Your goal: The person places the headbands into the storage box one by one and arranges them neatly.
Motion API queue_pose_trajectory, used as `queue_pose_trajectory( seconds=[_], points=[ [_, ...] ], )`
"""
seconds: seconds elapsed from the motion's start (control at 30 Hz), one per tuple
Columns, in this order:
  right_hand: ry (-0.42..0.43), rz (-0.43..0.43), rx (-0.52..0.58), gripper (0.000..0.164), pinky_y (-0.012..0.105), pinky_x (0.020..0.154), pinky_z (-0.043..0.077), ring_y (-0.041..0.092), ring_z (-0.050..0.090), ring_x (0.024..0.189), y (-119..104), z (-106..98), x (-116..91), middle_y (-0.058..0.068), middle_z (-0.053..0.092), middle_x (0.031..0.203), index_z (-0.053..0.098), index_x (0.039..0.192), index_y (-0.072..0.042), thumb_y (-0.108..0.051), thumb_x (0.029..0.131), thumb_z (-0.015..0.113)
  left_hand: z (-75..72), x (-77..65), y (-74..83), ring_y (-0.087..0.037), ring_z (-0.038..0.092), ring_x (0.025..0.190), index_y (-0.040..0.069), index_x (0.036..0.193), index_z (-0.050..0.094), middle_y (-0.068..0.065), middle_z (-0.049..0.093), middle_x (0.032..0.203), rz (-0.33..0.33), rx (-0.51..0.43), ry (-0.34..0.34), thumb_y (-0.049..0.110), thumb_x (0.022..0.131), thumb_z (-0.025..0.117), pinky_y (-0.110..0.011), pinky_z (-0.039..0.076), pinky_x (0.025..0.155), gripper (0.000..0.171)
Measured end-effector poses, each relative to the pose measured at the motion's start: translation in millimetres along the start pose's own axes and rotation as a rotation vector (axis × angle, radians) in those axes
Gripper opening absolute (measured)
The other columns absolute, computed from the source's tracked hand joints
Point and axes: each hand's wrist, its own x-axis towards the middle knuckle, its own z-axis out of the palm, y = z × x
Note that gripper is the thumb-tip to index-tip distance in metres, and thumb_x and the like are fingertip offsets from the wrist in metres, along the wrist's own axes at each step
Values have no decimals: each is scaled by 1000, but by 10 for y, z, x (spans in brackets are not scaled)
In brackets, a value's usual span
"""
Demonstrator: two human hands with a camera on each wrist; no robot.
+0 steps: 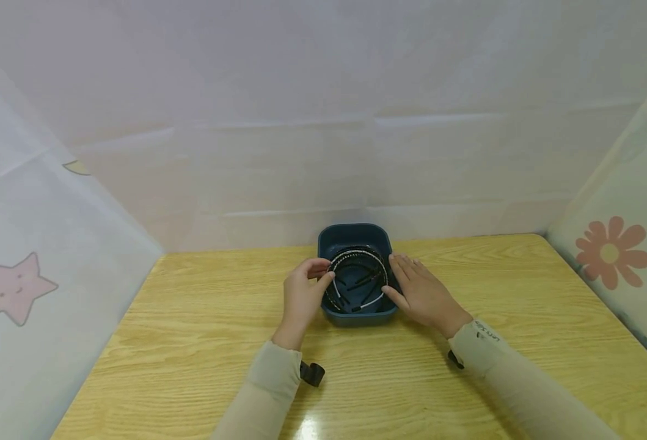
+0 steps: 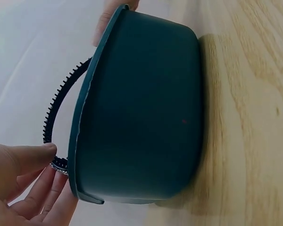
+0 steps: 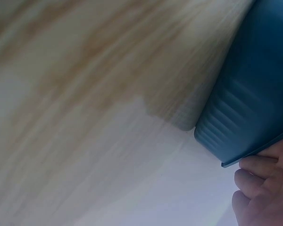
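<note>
Several headbands lie in a dark blue plastic bin [image 1: 356, 319], among them a pale, shiny headband [image 1: 380, 263] and black ones. With thumb and fingers my left hand [image 1: 303, 293] pinches a black toothed headband [image 2: 52, 113] at the bin's left rim; a glittery edge shows by the fingertips in the left wrist view. My right hand [image 1: 424, 294] rests against the right rim, its fingers fairly straight along the edge. Its thumb reaches inward beside the pale headband; whether it presses on it, I cannot tell. In the right wrist view the fingers [image 3: 257, 181] touch the bin's rim.
The bin stands near the back edge of a wood-grain table [image 1: 191, 342]. Behind it hangs a pale cloth backdrop [image 1: 279, 153]. Side cloths carry a pink star [image 1: 15, 286] on the left and a red flower [image 1: 613, 252] on the right.
</note>
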Motion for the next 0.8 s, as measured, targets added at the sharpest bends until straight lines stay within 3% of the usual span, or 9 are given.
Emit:
queue_pose_trajectory(
  seconds=[0.23, 0.53, 0.8],
  points=[
    [25, -12, 9, 74, 51, 125, 17, 41, 27, 150, -8, -8, -20, 26, 30, 161, 28, 156, 7, -48, 108, 42, 40, 17, 9, -27, 71, 102, 4, 116, 73, -10, 74, 112, 27, 76, -41, 7, 92, 76, -47, 59, 87, 24],
    [4, -5, 3, 75, 50, 126, 15, 40, 26, 150, -2, 49, -13, 25, 28, 162, 26, 158, 5, -48, 108, 41, 22, 15, -36, -28, 67, 115, 3, 133, 65, -12, 70, 124, 38, 95, -123, 10, 95, 73, -39, 56, 97, 39],
    [-9, 2, 7, 75, 49, 126, 14, 39, 25, 151, 9, 125, -34, 24, 27, 163, 26, 158, 5, -49, 108, 42, -69, -30, -105, -26, 64, 115, 6, 136, 62, -10, 68, 126, 187, 196, -224, 17, 101, 66, -45, 54, 99, 37]
  ],
)
